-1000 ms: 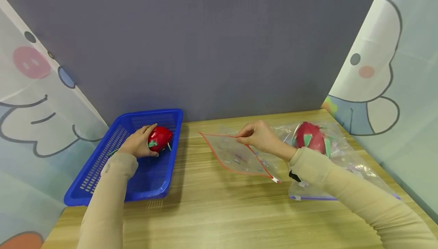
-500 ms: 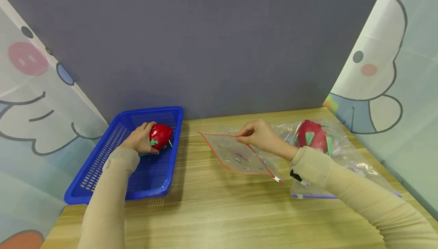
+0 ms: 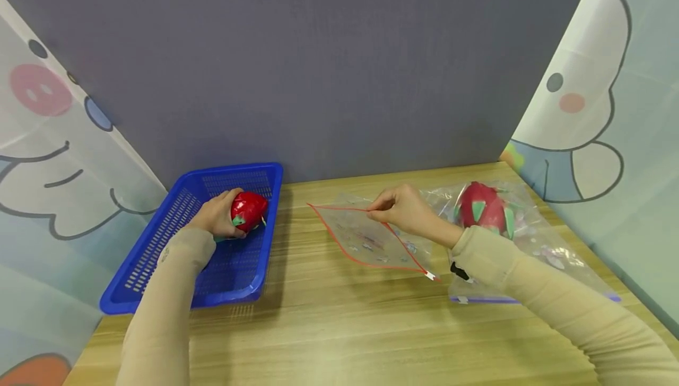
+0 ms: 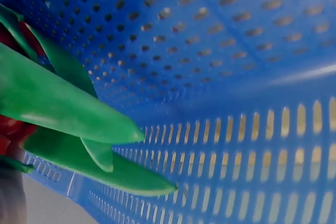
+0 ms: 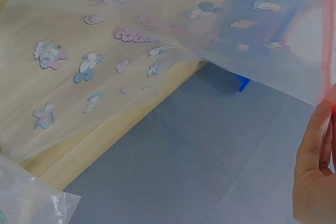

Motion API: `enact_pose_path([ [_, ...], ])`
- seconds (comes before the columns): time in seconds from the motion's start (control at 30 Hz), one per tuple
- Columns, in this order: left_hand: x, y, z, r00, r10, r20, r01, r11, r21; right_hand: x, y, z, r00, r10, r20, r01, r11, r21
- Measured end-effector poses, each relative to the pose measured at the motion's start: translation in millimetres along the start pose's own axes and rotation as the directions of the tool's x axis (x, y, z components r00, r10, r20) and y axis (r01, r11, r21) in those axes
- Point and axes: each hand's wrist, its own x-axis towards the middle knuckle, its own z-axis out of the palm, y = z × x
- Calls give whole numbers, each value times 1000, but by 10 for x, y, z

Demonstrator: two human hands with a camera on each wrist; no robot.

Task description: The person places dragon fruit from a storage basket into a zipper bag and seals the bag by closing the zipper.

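My left hand [image 3: 216, 216] reaches into the blue plastic basket [image 3: 259, 274] and grips a red toy dragon fruit [image 3: 249, 211]. The left wrist view shows long green leaves [image 4: 68, 98] close up against the perforated wall; a leafy red part is cut off at its left edge. Over the table, my right hand [image 3: 403, 210] pinches the red top edge of a clear printed zip bag [image 3: 366, 236]. The bag's mouth is spread apart, its white slider at the near corner. In the right wrist view, coloured cartoon prints cover the bag [image 5: 126, 77].
At the right, a second clear zip bag [image 3: 551, 262] with a purple edge lies flat, holding another toy dragon fruit [image 3: 480, 204]. Beneath everything is a wooden table [image 3: 339, 327]. A grey panel [image 3: 339, 73] rises behind, with printed curtains on both sides.
My left hand has shifted very slightly with the dragon fruit inside the basket. My right hand keeps the same pinch on the bag. The view has tilted a little.
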Motion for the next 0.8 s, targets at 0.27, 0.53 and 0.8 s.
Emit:
enact_pose_path([
  [0.27, -73, 51, 15, 999, 25, -31, -24, 999, 21, -15, 39, 38, 999, 39, 9, -39, 999, -11],
  [0.53, -102, 70, 6, 999, -34, -12, 34, 999, -31, -6, 39, 25, 999, 53, 8, -52, 998, -37],
  [0.8, -90, 106, 1, 999, -52, -3, 52, 999, -16, -26, 40, -17, 999, 42, 8, -42, 999, -25],
])
